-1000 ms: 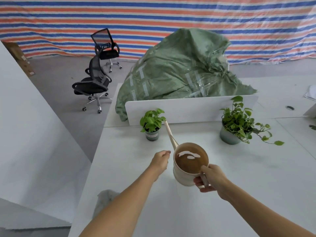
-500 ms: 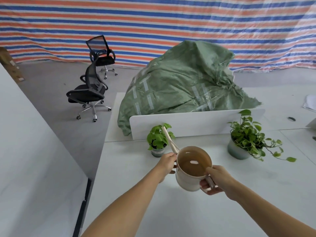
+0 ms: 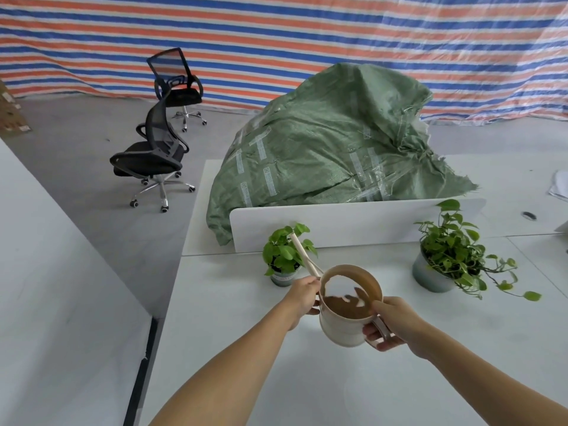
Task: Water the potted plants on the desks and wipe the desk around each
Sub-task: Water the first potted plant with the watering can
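Right hand curls round the handle of the watering can; left hand grips the base of its spout. The can is held above the surface, with the spout tip at the leaves of the small potted plant. A larger potted plant stands well to the right.

The small potted plant stands on the desk, just before the divider panel. The larger potted plant stands well to its right. Nearer than both, the watering can hangs over the desk between the left hand and the right hand. Its spout reaches over the small plant. Behind the panel lies a sack. Far left, on the floor, stand two office chairs, one behind the other, with the tarpaulin behind them.
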The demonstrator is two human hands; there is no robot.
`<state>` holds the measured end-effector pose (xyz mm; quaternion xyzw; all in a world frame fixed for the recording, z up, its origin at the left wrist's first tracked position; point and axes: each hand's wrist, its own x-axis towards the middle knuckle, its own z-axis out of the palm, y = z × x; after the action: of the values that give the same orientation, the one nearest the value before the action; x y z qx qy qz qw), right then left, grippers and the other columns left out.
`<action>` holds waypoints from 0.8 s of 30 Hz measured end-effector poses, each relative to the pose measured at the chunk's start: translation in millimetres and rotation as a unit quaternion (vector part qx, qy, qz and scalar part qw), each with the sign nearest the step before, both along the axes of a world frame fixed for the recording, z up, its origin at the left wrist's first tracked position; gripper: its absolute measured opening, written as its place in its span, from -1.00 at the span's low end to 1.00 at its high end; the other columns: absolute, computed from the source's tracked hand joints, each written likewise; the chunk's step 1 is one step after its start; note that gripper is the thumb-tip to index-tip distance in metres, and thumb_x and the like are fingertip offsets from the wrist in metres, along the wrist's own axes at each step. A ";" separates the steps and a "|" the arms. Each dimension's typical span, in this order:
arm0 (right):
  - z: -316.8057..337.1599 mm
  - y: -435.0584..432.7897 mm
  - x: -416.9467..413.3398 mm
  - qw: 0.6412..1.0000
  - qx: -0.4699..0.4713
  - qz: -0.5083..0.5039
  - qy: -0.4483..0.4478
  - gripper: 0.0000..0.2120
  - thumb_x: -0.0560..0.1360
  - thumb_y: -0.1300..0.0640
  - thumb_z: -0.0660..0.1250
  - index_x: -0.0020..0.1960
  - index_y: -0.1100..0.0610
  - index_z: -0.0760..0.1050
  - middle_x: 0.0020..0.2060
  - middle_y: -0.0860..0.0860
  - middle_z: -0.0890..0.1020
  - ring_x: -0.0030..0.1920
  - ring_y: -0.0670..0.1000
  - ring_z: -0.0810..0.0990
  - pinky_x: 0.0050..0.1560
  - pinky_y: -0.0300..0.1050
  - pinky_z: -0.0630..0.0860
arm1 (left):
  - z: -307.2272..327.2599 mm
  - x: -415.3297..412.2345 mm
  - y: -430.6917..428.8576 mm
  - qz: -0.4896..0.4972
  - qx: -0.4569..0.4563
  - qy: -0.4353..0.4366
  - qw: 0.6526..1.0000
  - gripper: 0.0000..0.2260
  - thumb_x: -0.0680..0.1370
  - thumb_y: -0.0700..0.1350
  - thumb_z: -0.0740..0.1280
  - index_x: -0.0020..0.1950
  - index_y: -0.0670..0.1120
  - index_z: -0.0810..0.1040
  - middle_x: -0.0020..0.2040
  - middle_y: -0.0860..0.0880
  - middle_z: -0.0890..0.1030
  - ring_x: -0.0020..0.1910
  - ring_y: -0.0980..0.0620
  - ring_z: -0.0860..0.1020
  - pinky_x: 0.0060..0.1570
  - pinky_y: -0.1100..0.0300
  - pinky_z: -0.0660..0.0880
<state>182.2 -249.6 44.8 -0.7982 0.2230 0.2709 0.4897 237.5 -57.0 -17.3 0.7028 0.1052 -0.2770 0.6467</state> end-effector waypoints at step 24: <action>9.2 -5.2 2.8 1.000 -0.029 -0.004 0.004 -0.77 0.63 0.25 0.11 0.07 0.32 0.52 -0.32 0.21 0.67 -0.31 0.17 0.62 -0.28 0.01 0.60 | -0.3 3.6 -8.8 -0.013 -0.029 0.012 0.999 -0.73 0.68 -0.11 0.04 0.25 -0.07 0.50 0.01 -0.08 0.57 -0.10 -0.06 0.55 -0.13 0.16 0.56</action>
<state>185.0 -254.8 54.1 -0.8100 0.2358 0.2656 0.4667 241.1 -65.7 -17.6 0.6815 0.0957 -0.2967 0.6621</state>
